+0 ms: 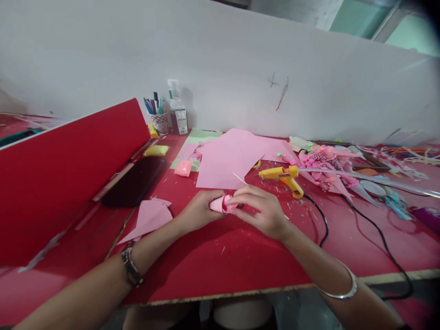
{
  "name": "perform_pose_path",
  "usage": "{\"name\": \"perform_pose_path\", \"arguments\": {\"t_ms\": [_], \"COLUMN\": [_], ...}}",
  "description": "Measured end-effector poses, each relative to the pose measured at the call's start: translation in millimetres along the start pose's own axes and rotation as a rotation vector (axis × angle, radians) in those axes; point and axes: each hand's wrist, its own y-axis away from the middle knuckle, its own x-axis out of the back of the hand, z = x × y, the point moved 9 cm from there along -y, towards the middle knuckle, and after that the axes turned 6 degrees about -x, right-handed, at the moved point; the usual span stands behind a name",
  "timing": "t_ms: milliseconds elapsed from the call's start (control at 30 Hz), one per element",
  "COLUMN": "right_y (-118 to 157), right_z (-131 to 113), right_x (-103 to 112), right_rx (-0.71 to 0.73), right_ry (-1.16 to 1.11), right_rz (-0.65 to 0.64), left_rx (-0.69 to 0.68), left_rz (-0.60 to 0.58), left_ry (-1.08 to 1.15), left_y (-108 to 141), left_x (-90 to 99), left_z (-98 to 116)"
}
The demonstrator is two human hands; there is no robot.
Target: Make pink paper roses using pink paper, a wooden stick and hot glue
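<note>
Between my two hands is a small pink paper roll [217, 205], curled with its opening facing right. My left hand [199, 211] is closed around its left side. Thumb and fingers of my right hand [261, 211] pinch the paper at the open end; the fingers partly hide that edge. Just beyond the right hand a thin white stick [239, 178] shows; I cannot tell whether the hand touches it. Cut pink paper pieces [153, 217] lie beside my left forearm. Large pink sheets [228, 158] are spread behind the hands.
To the right lies a yellow glue gun [280, 173] with a black cord. Past it is a pile of pink paper cones [326, 167]. A dark phone-like slab [135, 181] and a raised red panel [75, 169] stand left. Behind are a pen cup [160, 123] and bottle [178, 114].
</note>
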Motion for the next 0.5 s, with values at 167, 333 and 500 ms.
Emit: {"name": "perform_pose_path", "arguments": {"t_ms": [167,333,500], "right_y": [-1.6,-1.4,-0.4], "right_z": [1.7,3.4,3.6], "right_x": [0.6,-3.0,-6.4], "right_rx": [-0.035,-0.051,-0.057], "right_ry": [-0.017,-0.019,-0.032], "right_rz": [-0.012,-0.023,-0.004], "left_rx": [-0.008,-0.009,-0.001], "left_rz": [-0.010,-0.019,-0.031], "left_ry": [0.139,0.128,0.102], "left_y": [-1.0,-0.7,0.4], "left_x": [-2.0,-3.5,-4.9], "left_z": [6.1,5.9,0.7]}}
